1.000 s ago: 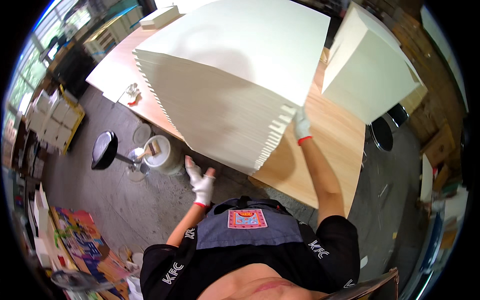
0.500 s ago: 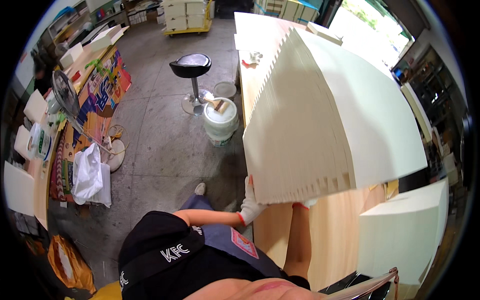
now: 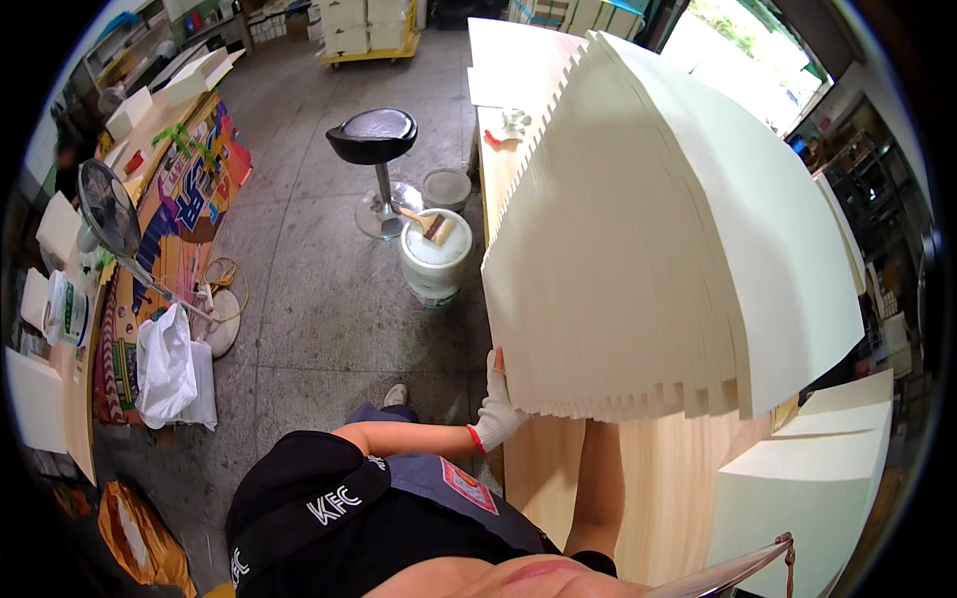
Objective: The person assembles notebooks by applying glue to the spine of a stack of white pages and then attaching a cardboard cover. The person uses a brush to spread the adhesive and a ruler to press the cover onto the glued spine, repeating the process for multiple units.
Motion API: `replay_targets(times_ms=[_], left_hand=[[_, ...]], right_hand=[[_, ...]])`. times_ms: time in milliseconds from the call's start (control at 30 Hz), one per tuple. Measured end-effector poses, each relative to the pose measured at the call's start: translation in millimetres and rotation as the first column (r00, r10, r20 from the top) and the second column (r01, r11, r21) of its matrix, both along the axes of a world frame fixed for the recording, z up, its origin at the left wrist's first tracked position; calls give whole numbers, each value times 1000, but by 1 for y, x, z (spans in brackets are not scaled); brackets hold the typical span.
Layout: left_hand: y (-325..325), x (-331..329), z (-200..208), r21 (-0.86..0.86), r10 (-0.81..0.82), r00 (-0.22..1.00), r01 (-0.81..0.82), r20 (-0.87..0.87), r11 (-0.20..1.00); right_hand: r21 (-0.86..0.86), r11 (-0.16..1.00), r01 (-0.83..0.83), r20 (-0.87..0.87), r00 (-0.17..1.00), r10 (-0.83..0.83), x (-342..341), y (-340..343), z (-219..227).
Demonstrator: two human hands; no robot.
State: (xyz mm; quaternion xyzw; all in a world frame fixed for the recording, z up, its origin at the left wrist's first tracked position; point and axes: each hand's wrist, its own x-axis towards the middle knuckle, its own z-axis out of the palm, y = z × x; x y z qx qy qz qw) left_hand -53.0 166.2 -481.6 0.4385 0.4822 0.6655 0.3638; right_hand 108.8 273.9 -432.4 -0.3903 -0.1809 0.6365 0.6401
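Stack [image 3: 618, 239]: white sheets on the table [image 3: 658, 498], edges fanned in steps. The near end stands over bare wood. From my view I cannot tell whether that end rests or is raised.
Left hand [image 3: 498, 411]: gloved, at the stack's near left corner, thumb pointing up along the side. The fingers are partly hidden; I cannot tell how far they are closed or whether they bear weight.
Right hand: hidden behind the stack's near edge; only the right forearm [image 3: 600, 488] shows. I cannot tell how open the grip is or what it holds.
Stack, step in hand: I judge this to be two-handed handling at the near edge – one hand at the corner, the other out of sight.
Stack, next move: in my judgement, it calls for steady support from both hands at even height. The stepped sheets could slide apart if one side is pushed alone.
Block [image 3: 797, 508]: white, at the right of the table, near the stack; I would keep the stack's right corner clear of it.
Bucket [image 3: 436, 264]: on the floor left of the table, brush [image 3: 435, 228] across its top – apart from both hands.
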Motion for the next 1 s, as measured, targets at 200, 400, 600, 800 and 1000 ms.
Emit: replay_targets(times_ms=[200, 400, 600, 800, 1000], left_hand=[[87, -38, 15, 47, 96, 995, -95, -21, 994], [167, -88, 20, -30, -14, 989, 18, 145, 999], [232, -134, 21, -139, -44, 998, 39, -33, 989], [249, -183, 27, -341, -251, 940, 163, -231, 926], [133, -351, 44, -322, -556, 831, 522, -14, 790]], right_hand=[[246, 958, 147, 417, 876, -242, -56, 84, 36], [178, 921, 346, 487, 782, -388, -122, 146, 77], [200, 888, 413, 139, 886, -443, -158, 199, 85], [17, 925, 380, 444, 826, -347, -186, 218, 86], [-60, 850, 523, 326, 815, -479, -121, 164, 1]])
